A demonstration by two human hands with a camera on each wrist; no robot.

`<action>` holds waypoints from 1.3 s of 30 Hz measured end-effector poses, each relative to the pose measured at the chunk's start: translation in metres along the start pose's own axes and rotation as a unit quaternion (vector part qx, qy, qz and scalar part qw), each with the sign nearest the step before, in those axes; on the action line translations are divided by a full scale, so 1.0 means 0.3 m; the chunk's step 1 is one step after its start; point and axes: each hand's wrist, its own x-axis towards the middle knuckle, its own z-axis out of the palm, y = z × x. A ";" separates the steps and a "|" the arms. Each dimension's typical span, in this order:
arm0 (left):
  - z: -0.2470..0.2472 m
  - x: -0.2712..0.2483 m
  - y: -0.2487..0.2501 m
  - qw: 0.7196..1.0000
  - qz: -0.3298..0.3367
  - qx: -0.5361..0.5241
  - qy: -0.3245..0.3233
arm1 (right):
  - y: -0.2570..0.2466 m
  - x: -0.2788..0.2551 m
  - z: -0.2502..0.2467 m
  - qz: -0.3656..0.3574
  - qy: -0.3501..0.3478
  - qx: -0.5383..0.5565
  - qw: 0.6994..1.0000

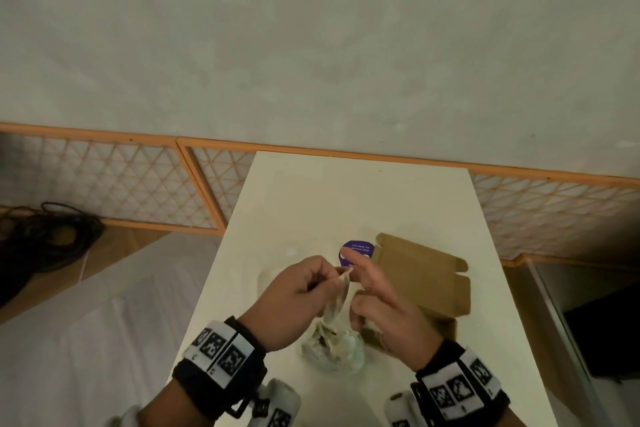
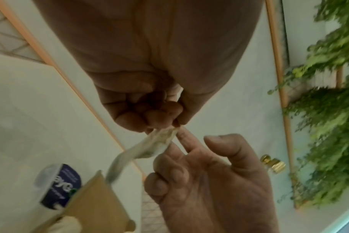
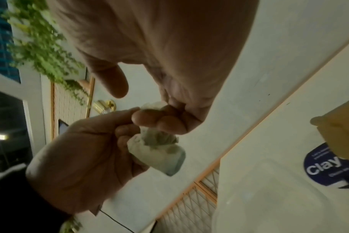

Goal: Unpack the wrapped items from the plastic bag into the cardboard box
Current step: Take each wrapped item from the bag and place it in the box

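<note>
My left hand [image 1: 294, 298] pinches the twisted neck of the plastic bag [image 1: 334, 340], fingers [image 2: 159, 116] curled tight on the top end. The bag hangs just left of the cardboard box [image 1: 426, 274], its bulging bottom on or just above the surface [image 1: 346, 191]. My right hand [image 1: 384, 308] works the same neck, thumb and curled fingers on the plastic, forefinger straight. To open it cleanly, I judge I should hold the left pinch steady and loosen the twist with the right, not tug. The purple label [image 1: 355, 251] lies just beyond, touching the box's left edge.
</note>
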 end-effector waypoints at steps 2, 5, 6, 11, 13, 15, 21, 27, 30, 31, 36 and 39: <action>-0.007 0.000 0.031 0.999 0.006 -0.036 -0.004 | -0.017 0.003 -0.010 -0.011 0.004 0.018 1.000; -0.015 0.005 0.057 0.998 0.016 -0.064 0.013 | -0.026 0.007 -0.013 -0.029 0.024 0.013 0.999; -0.016 0.009 0.065 0.997 0.022 -0.067 0.019 | -0.031 0.005 -0.015 -0.034 0.034 0.015 0.999; -0.031 0.018 0.097 0.995 0.047 -0.061 0.070 | -0.050 -0.003 -0.035 -0.048 0.068 0.035 0.996; -0.042 0.028 0.111 0.994 0.050 -0.063 0.079 | -0.065 -0.008 -0.042 -0.054 0.075 0.051 0.994; -0.048 0.034 0.126 0.993 0.053 -0.070 0.080 | -0.073 -0.013 -0.051 -0.054 0.086 0.065 0.993; -0.041 0.047 0.159 0.991 0.035 -0.103 0.082 | -0.060 -0.007 -0.059 -0.062 0.110 0.078 0.989; -0.042 0.056 0.182 0.977 0.014 -0.187 0.099 | -0.039 -0.005 -0.085 -0.046 0.183 -0.013 0.982; -0.044 0.065 0.181 0.967 0.005 -0.237 0.087 | -0.043 -0.001 -0.089 -0.025 0.201 -0.051 0.978; -0.044 0.069 0.182 0.966 0.001 -0.246 0.078 | -0.056 0.003 -0.085 -0.021 0.194 -0.048 0.980; -0.027 0.090 0.204 0.973 0.008 -0.228 0.039 | -0.154 0.016 -0.035 -0.053 0.058 0.013 0.997; -0.030 0.102 0.227 0.978 0.012 -0.203 0.041 | -0.175 0.022 -0.023 -0.071 0.044 -0.021 0.996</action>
